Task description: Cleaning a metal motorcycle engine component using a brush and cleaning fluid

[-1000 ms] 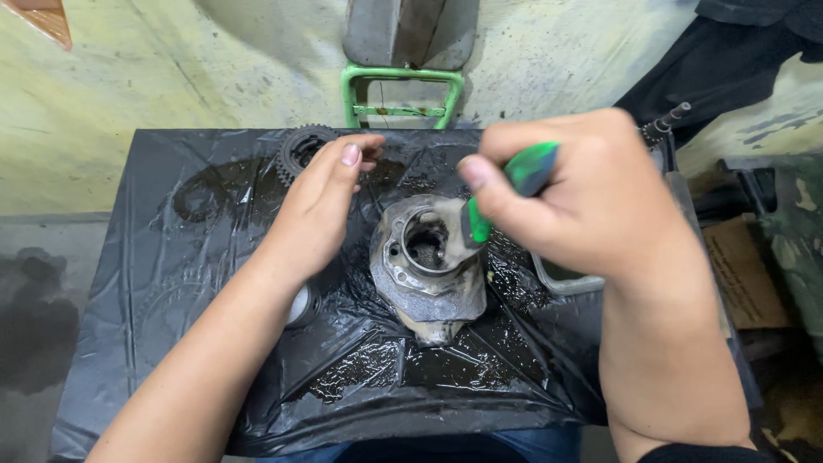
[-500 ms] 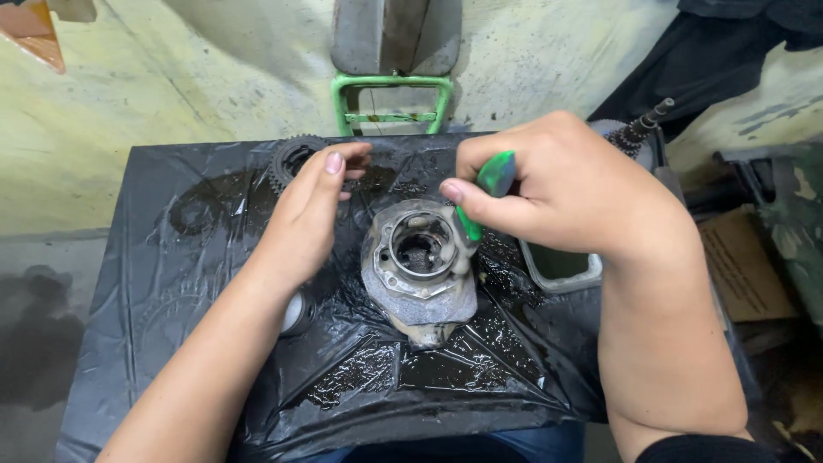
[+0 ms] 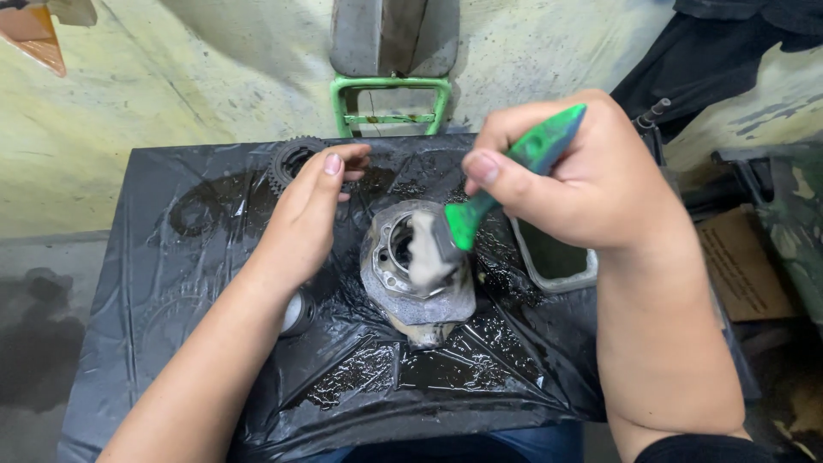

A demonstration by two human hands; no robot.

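Observation:
A grey metal engine cylinder [image 3: 403,291] with a round bore lies on wet black plastic sheeting [image 3: 197,283]. My right hand [image 3: 574,180] grips a green-handled brush [image 3: 506,184]; its pale bristles rest over the cylinder's bore and top face. My left hand [image 3: 309,219] lies flat and open, fingers together, against the cylinder's left side, with the fingertips near a toothed gear [image 3: 287,163].
A small white tray [image 3: 549,266] with dark liquid sits right of the cylinder, under my right hand. A small round metal part [image 3: 298,313] peeks out beneath my left wrist. A green metal frame [image 3: 390,103] stands behind the sheeting. Cardboard [image 3: 741,266] and dark cloth lie at right.
My right hand has lifted and tilted the brush handle up; the bristles now show over the cylinder's bore. My left hand stays against the cylinder's left side.

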